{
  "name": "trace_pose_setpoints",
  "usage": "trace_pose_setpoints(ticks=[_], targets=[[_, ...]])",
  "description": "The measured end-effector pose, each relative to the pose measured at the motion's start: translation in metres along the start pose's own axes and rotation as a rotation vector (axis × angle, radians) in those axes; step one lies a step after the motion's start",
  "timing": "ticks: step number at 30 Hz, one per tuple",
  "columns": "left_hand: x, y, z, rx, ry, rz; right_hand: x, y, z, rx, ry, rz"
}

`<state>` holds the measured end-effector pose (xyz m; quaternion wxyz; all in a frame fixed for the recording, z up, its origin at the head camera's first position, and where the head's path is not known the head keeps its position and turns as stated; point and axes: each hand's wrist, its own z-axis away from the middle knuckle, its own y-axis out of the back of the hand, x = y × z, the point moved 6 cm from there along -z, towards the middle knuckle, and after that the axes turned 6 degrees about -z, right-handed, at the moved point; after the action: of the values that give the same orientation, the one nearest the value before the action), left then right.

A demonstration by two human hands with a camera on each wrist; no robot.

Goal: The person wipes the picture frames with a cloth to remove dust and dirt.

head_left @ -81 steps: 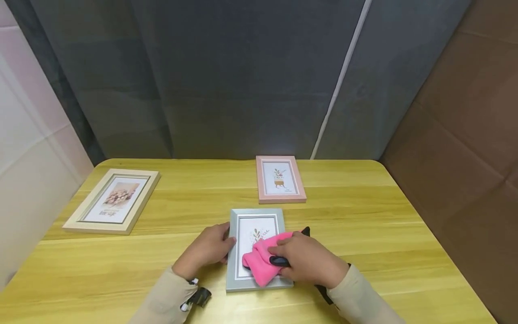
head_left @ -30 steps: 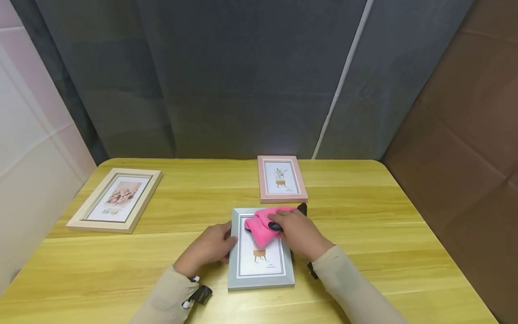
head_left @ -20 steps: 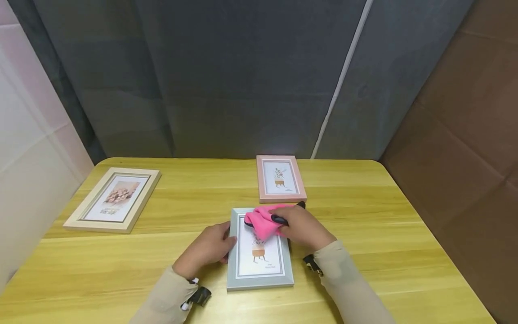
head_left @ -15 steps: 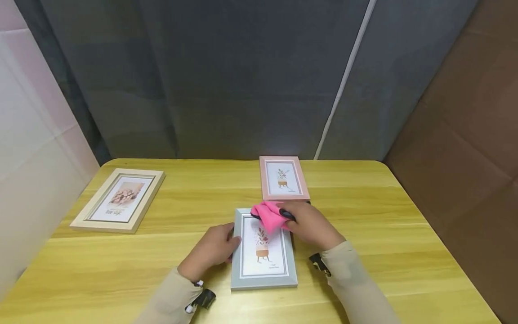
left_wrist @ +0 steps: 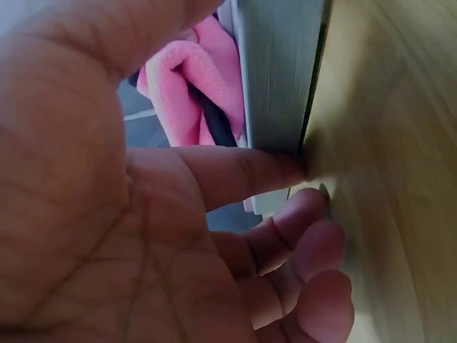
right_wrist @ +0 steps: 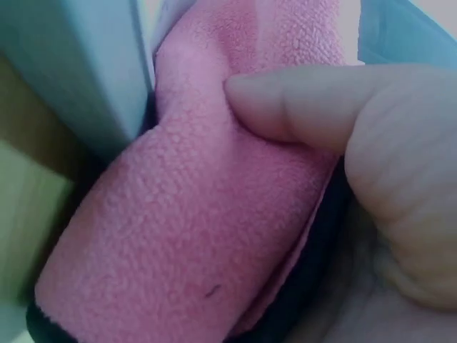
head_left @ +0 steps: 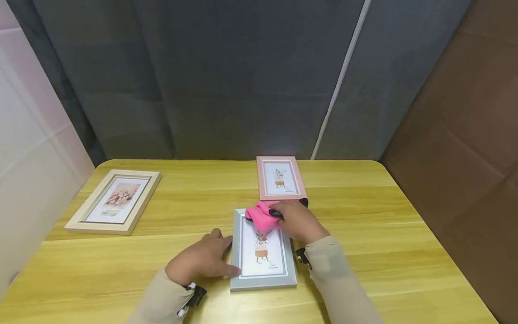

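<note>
A silver-grey picture frame [head_left: 264, 282] with a potted-plant print lies face up near the middle of the table. My right hand [head_left: 299, 221] holds a bunched pink cloth [head_left: 261, 217] with dark edging on the frame's upper part, covering its upper right corner. In the right wrist view, the thumb presses into the fleecy cloth [right_wrist: 178, 214]. My left hand [head_left: 204, 258] is spread at the frame's left side. Its thumb reaches the lower left border, and in the left wrist view the index fingertip is by the frame's side [left_wrist: 278, 78] at the tabletop, other fingers loosely bent.
Just beyond the grey frame lies a pink picture frame [head_left: 282, 196], close to the cloth. A cream picture frame [head_left: 139, 208] lies at the far left of the wooden table [head_left: 364, 270]. Dark fabric [head_left: 243, 90] hangs behind the table's back edge.
The cloth has gone from the frame's lower right up to its top end with my right hand. My left hand has loosened from the frame's left edge, its thumb now lower and fingers spread.
</note>
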<state>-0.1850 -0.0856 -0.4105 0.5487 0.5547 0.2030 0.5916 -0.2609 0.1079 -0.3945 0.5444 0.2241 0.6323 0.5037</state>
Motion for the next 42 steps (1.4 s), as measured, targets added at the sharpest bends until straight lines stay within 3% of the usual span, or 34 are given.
trace_pose_setpoints(ticks=[5, 9, 16, 20, 27, 30, 32, 38, 42], targets=[[0.006, -0.002, 0.002, 0.019, -0.063, -0.066, -0.01, -0.004, 0.002, 0.027, 0.023, 0.071], [0.009, -0.004, 0.001, 0.025, -0.102, -0.078, -0.021, -0.013, 0.0, 0.016, 0.093, 0.111], [0.012, -0.007, 0.0, 0.038, -0.077, -0.116, -0.05, -0.022, 0.0, -0.064, 0.29, 0.008], [0.013, -0.006, 0.001, 0.042, -0.057, -0.122, -0.049, -0.016, 0.002, -0.05, 0.262, 0.036], [0.013, -0.008, 0.002, 0.046, -0.034, -0.097, -0.016, 0.004, 0.009, -0.003, 0.0, 0.101], [0.012, -0.009, 0.002, 0.04, -0.029, -0.113, -0.009, 0.008, 0.009, 0.014, -0.049, 0.114], [0.011, -0.01, 0.002, 0.041, -0.029, -0.126, -0.012, 0.005, 0.007, 0.019, -0.023, 0.14], [0.012, -0.009, 0.002, 0.055, -0.056, -0.141, -0.042, -0.016, 0.002, 0.004, 0.162, 0.164], [0.013, -0.008, 0.002, 0.067, -0.068, -0.135, -0.052, -0.02, 0.002, -0.006, 0.172, 0.146]])
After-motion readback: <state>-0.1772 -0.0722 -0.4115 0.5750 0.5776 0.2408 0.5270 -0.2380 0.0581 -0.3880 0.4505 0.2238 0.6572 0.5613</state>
